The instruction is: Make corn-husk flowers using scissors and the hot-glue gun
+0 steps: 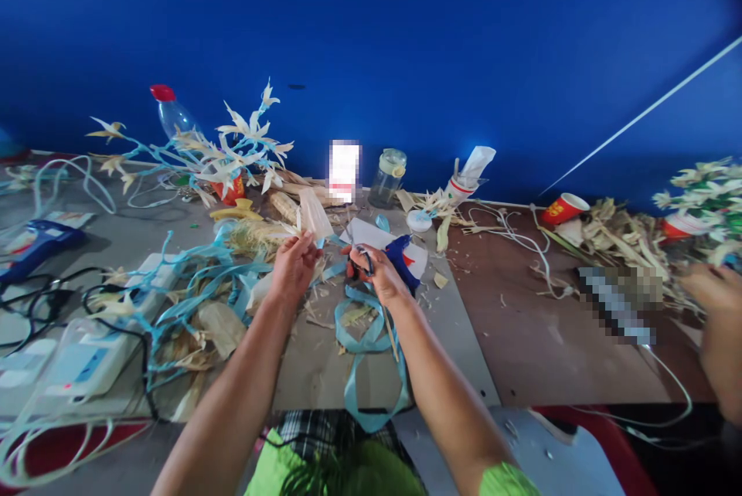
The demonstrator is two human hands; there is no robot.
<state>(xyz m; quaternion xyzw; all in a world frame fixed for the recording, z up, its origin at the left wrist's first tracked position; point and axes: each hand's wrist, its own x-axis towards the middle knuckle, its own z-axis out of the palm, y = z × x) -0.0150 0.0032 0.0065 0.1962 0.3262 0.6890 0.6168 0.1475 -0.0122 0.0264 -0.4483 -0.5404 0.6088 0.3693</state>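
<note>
My left hand [294, 266] pinches a pale, dry corn husk [314, 214] that points up and away from me. Beside it on the right, my right hand [376, 273] is closed on scissors [365, 258], blades pointing away from me; whether the blades are apart I cannot tell. Light blue ribbon [371, 341] loops below my right hand and over the table edge. Left of my hands lie tangled blue-wrapped stems [191, 303] with husk pieces among them. A white sheet [371, 236] and a dark blue packet [401, 260] lie just beyond my right hand.
Husk flowers [243, 125] stand in a red cup [230, 188] at the back left. A clear jar [387, 178] stands near the blue wall. Cables and a white power strip [93, 365] occupy the left side. At far right, another person's hand [716, 291] is near white flowers [707, 187].
</note>
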